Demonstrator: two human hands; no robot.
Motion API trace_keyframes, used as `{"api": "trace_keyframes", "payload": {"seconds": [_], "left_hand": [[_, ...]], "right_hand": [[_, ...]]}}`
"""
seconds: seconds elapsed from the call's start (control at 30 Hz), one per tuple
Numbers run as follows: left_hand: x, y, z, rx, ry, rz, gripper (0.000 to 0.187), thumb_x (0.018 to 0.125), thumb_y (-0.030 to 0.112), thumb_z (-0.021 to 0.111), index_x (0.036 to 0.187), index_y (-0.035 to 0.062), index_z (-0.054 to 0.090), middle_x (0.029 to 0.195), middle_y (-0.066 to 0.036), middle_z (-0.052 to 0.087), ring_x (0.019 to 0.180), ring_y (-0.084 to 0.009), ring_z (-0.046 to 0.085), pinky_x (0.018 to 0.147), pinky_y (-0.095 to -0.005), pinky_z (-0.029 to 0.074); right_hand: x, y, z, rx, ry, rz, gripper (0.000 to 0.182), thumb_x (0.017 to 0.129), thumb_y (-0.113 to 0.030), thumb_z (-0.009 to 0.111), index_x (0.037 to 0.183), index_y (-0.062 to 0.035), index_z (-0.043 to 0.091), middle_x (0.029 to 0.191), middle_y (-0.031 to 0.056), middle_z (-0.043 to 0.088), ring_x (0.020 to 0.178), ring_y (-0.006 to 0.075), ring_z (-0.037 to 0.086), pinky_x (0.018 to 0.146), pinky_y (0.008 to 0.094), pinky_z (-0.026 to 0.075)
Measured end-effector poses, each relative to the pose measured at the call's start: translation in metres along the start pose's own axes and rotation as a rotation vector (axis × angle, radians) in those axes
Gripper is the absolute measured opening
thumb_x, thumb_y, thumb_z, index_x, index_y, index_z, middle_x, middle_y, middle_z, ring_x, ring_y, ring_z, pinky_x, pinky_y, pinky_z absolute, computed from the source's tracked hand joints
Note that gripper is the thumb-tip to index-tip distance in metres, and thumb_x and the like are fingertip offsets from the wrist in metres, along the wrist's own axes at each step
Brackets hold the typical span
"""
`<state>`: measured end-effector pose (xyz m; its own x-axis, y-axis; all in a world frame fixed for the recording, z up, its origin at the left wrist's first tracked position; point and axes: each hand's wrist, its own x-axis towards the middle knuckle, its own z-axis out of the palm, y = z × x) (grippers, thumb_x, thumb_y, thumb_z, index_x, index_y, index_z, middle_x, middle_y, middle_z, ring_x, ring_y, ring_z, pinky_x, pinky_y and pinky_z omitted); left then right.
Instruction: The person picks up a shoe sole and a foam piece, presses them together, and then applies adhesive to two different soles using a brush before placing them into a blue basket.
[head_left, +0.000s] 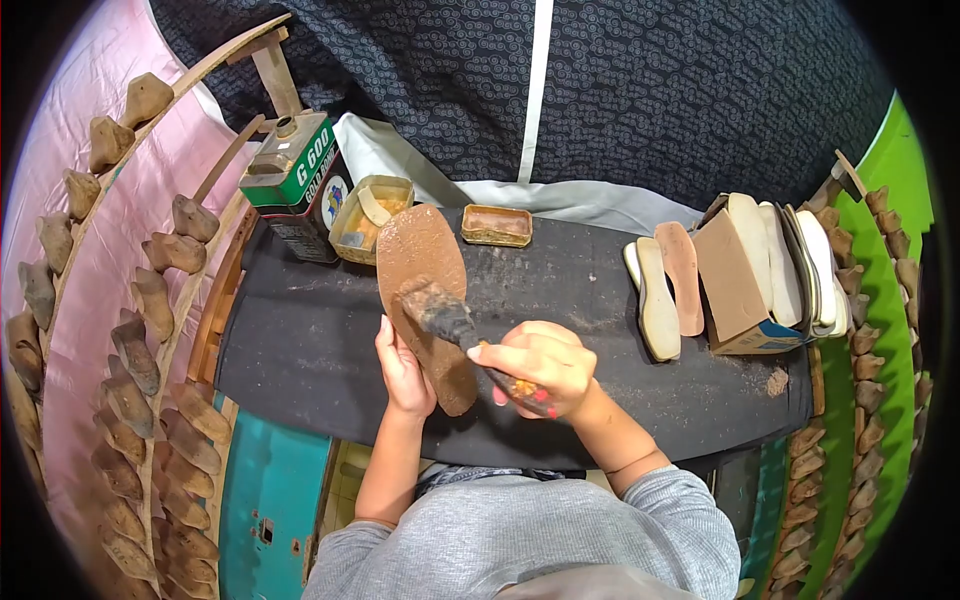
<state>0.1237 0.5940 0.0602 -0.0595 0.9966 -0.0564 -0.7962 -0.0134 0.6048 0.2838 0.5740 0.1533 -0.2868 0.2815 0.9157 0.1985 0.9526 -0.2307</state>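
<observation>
A brown shoe sole (pixel 428 250) with a wet, shiny surface is held up over the black-covered table by my left hand (pixel 402 372), whose fingers grip its lower left side and go behind it. My right hand (pixel 545 368) is closed around the handle of a brush (pixel 440 312). The dark, wide bristles of the brush rest on the middle of the sole. Behind the sole's top edge stands an open square tin (pixel 350 222) with a yellowish content and a pale flat piece in it.
A green and black can (pixel 305 190) stands at the back left, a shallow rectangular tin (pixel 497 238) at the back. Pale and tan soles (pixel 655 300) lie at the right beside a cardboard box (pixel 735 275) full of soles. Racks of shoe lasts (pixel 135 350) flank the table.
</observation>
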Motion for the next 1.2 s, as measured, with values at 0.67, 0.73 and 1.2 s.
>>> {"api": "trace_keyframes", "payload": {"seconds": [0.67,0.73,1.2], "left_hand": [[-0.003,0.013,0.016,0.063,-0.205,-0.101,0.082,0.09,0.065,0.015,0.125,-0.0028,0.047,0.086,-0.015,0.062,0.078,-0.0239,0.06,0.074,-0.0343,0.048],[0.0,0.011,0.012,0.069,-0.159,-0.093,0.083,0.089,0.065,0.016,0.132,-0.0013,0.041,0.126,-0.018,0.054,0.076,-0.0239,0.059,0.069,-0.0365,0.05],[0.013,0.016,0.008,-0.012,-0.193,0.021,0.07,0.093,0.057,0.016,0.137,0.0072,0.037,0.131,-0.019,0.05,0.077,-0.0235,0.059,0.067,-0.0378,0.05]], "right_hand": [[-0.01,0.007,-0.002,0.133,-0.186,-0.042,0.034,0.067,-0.011,0.073,0.098,0.0009,0.066,0.069,0.0052,0.058,0.055,0.0199,0.057,0.049,0.0296,0.045],[-0.006,0.005,-0.002,0.104,-0.164,-0.043,0.033,0.062,-0.013,0.075,0.091,0.0024,0.07,0.067,0.0046,0.058,0.054,0.0174,0.058,0.047,0.0282,0.046],[-0.02,0.031,-0.012,0.112,0.05,0.131,0.024,0.079,-0.02,0.071,0.087,0.0019,0.069,0.067,0.0091,0.064,0.053,0.0168,0.059,0.048,0.0282,0.047]]}}
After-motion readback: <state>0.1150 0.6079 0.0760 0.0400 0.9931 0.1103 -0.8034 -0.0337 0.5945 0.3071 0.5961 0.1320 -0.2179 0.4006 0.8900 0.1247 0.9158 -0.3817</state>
